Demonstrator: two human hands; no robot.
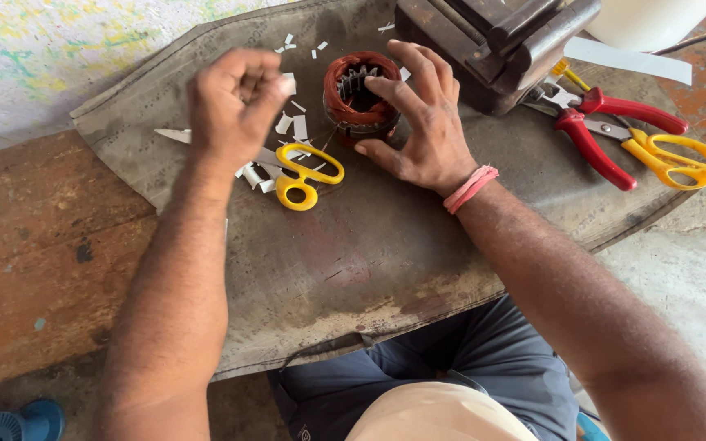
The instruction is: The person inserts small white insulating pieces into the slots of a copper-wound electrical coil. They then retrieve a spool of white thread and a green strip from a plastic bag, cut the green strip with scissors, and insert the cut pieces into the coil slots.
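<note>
Blue spool [18, 423] low at left, on floor. Left hand [234, 102] raised above mat [386, 245], fingers curled shut; maybe pinching white paper bit [288, 82], hard to tell. Yellow scissors [292, 170] lie below it, blades pointing left, paper scraps [288, 126] around. Motor coil [361, 96] sits just right of left hand, hole facing up, metal teeth inside. Right hand [422, 122] nearer, fingers spread, touching coil's rim. Red pliers [606, 126] and more yellow scissors [668, 155] far right.

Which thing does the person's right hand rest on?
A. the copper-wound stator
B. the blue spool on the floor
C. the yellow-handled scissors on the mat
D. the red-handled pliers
A: the right hand lies with its fingers spread over the copper-wound stator, apart from the other tools.
</note>
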